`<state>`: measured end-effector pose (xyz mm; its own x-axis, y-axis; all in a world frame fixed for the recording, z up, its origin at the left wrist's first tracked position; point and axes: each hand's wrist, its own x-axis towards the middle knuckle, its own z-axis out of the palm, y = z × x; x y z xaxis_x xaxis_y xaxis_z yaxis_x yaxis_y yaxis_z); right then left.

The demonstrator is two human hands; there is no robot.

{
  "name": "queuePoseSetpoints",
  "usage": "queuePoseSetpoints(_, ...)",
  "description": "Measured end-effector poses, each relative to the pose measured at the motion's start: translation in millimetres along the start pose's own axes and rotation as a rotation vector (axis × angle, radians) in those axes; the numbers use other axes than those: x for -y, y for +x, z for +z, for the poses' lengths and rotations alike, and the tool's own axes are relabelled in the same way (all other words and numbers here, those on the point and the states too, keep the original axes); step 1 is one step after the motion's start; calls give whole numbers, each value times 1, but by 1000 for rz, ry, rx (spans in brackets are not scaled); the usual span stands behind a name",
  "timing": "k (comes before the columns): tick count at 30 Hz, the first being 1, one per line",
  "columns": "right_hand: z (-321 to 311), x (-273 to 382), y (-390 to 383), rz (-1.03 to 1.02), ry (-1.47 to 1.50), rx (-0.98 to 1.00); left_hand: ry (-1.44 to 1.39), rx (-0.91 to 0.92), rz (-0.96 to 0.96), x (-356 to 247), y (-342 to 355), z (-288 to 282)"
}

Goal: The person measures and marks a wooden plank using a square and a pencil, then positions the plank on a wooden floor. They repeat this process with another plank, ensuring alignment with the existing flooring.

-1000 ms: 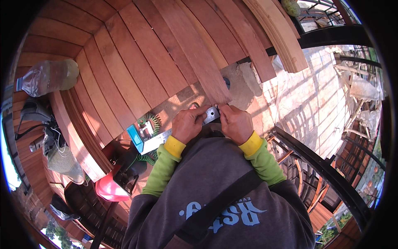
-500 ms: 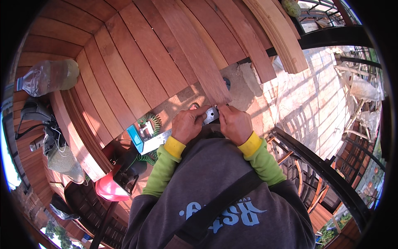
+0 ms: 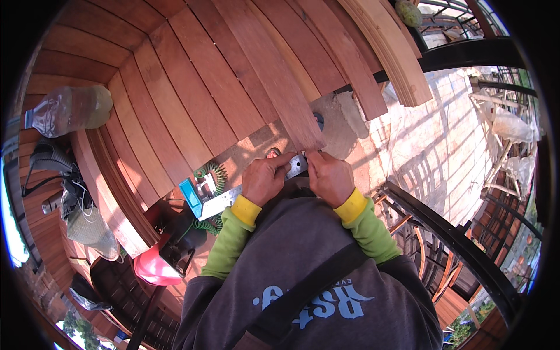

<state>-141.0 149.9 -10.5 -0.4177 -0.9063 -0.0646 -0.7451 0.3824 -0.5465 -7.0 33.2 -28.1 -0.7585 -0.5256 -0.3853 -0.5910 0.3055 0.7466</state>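
A try square with a metal blade [image 3: 217,204] and a blue stock [image 3: 190,197] lies slantwise across in front of my body. My left hand [image 3: 263,182] is closed on its blade, thumb and fingers pinching near the end that has a round hole. Just beyond, a loose reddish wooden board [image 3: 303,131] points its near end at my hands. My right hand [image 3: 331,179] is closed in a pinch at that board end, beside the blade's tip. Whatever its fingers hold is hidden.
Reddish planks [image 3: 192,87] form a deck ahead. Several loose boards [image 3: 402,76] overhang at right. A clear plastic jug [image 3: 70,109] stands at left, near stacked boards [image 3: 119,198]. A green coiled hose [image 3: 217,175] lies below, and a black metal rail [image 3: 449,239] runs at right.
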Motion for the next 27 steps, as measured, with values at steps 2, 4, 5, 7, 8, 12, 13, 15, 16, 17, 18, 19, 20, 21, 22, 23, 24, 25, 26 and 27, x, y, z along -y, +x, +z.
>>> queuePoseSetpoints(2, -1, 0, -1, -4, -4, 4, -18, -28, 25, 2, 1, 2)
queuePoseSetpoints(4, -2, 1, -1, -5, -4, 2, -39, -74, 73, 9, 0, 8)
queuePoseSetpoints(5, -2, 2, 0, -6, -3, -3, -37, -75, 71, 11, 0, 9)
queuePoseSetpoints(7, -1, 2, 1, -8, 0, -4, -32, -77, 68, 12, 0, 9)
queuePoseSetpoints(8, -1, 1, 0, -9, 2, 0, -38, -76, 68, 12, 0, 9)
queuePoseSetpoints(12, -1, 2, -1, 2, -11, -15, -48, -69, 59, 11, 0, 9)
queuePoseSetpoints(13, -1, 2, 0, 4, -1, -22, -47, -67, 55, 10, 0, 8)
queuePoseSetpoints(15, 0, 1, 2, 8, 18, -36, -40, -67, 57, 8, 0, 6)
queuePoseSetpoints(16, 0, 2, 1, 8, 14, -27, -37, -68, 58, 7, 0, 5)
queuePoseSetpoints(17, -1, 2, 0, 8, 11, -17, -38, -62, 47, 7, -1, 5)
queuePoseSetpoints(18, -2, 2, -1, 8, 7, -10, -39, -56, 38, 6, -1, 5)
queuePoseSetpoints(19, -2, 1, -1, 5, 8, -12, -39, -51, 30, 6, -1, 5)
queuePoseSetpoints(20, -2, 1, 0, 3, 9, -15, -36, -53, 34, 7, 0, 5)
queuePoseSetpoints(21, -2, 1, -1, 1, 10, -17, -33, -53, 39, 8, 0, 6)
queuePoseSetpoints(22, -2, 1, 0, 7, 4, -13, -30, -54, 44, 8, 0, 6)
queuePoseSetpoints(23, -1, 1, 0, 13, -2, -8, -23, -38, 31, 7, 0, 5)
queuePoseSetpoints(24, -1, 2, 0, 18, -8, -3, -15, -22, 16, 3, 0, 2)
queuePoseSetpoints(25, -2, 2, 0, 19, -9, 1, -8, -7, 2, 1, 0, 1)
queuePoseSetpoints(26, -3, 3, -1, 19, -9, 5, -8, -11, 6, 1, 0, 1)
queuePoseSetpoints(27, -3, 3, -1, 21, -11, 8, -8, -14, 10, 1, 0, 1)
